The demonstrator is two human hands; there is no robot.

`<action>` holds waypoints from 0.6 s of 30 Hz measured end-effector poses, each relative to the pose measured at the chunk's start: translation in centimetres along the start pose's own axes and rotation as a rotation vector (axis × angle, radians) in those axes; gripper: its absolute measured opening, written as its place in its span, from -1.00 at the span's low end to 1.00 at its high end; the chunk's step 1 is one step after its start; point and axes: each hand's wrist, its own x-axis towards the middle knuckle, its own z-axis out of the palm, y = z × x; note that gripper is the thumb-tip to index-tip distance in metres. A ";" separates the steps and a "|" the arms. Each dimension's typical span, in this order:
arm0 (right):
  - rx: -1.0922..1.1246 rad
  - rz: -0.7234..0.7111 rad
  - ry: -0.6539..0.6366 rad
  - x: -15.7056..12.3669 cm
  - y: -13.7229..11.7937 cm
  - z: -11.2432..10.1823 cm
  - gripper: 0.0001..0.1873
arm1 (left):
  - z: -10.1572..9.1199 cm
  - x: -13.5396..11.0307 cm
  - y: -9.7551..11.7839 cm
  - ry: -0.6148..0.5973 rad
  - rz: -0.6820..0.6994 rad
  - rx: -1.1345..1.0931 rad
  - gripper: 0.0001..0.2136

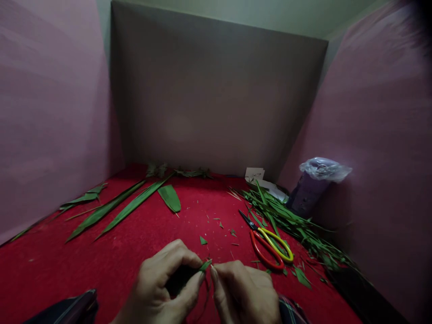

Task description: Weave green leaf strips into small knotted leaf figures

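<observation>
Between the thumb and forefinger of my left hand [165, 283] a small piece of green leaf [205, 265] is pinched, its tip pointing right. Close beside it, my right hand [246, 290] is closed in a pinch; a thin pale tip shows at its fingertips, too small to name. A thin dark strand hangs below, between the two hands. To the right of my right hand lies a pair of scissors [268, 243] with one red and one yellow handle, its black blades pointing away to the left.
Long green leaves [133, 207] and a broad cut leaf [170, 198] lie at left on the red cloth [135, 252]. A heap of leaf strips [297, 225] runs along the right. Behind it stand a purple bin [308, 189] with a plastic liner and a white card [254, 173]. Pink side walls rise around.
</observation>
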 end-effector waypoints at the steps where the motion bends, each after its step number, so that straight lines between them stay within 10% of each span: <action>1: -0.004 -0.003 -0.006 0.0 0.0 0.0 -0.82 | 0.0 0.0 0.0 -0.025 -0.040 -0.012 -0.94; 9: -0.008 0.079 -0.004 0.1 -0.4 0.0 -0.81 | 0.5 1.1 1.7 0.091 -0.603 -0.368 -0.89; 18: 0.058 0.129 0.037 -0.1 -0.4 0.2 -0.81 | 0.7 1.5 1.4 0.102 -0.691 -0.448 -0.86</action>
